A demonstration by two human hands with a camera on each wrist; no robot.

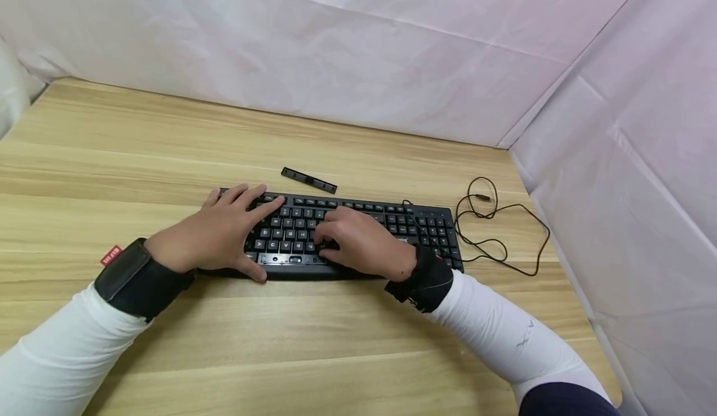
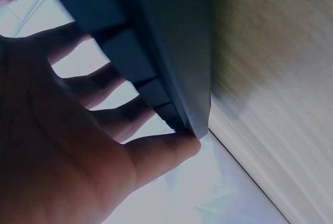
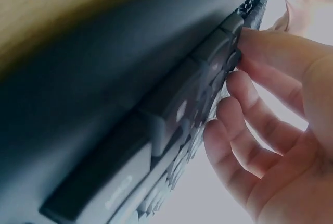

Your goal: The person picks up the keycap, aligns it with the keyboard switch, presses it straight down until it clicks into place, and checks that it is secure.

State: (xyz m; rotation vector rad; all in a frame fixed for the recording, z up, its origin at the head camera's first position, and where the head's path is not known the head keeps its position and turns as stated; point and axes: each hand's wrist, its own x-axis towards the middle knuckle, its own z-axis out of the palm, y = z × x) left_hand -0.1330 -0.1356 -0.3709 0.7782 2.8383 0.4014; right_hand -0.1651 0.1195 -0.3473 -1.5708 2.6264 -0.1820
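A black keyboard (image 1: 297, 232) lies flat on the table, its space bar slot (image 1: 291, 259) bare. My left hand (image 1: 215, 235) is spread over its left end, fingers reaching toward the back edge and thumb at the front edge. In the left wrist view the left thumb (image 2: 166, 151) touches the keyboard's front rim. My right hand (image 1: 364, 241) is bent over the middle keys, just right of the bare slot. Its thumb and index finger pinch at a key (image 3: 233, 60) in the bottom rows; the other fingers curl above the keys. The fingertips partly hide that key.
Behind the keyboard, a loose black space bar (image 1: 309, 180) lies underside up. The keyboard's thin black cable (image 1: 504, 257) is looped on the table at the right, with its plug (image 1: 483, 197) among the loops. Pale cloth walls (image 1: 358, 48) stand behind and to the right.
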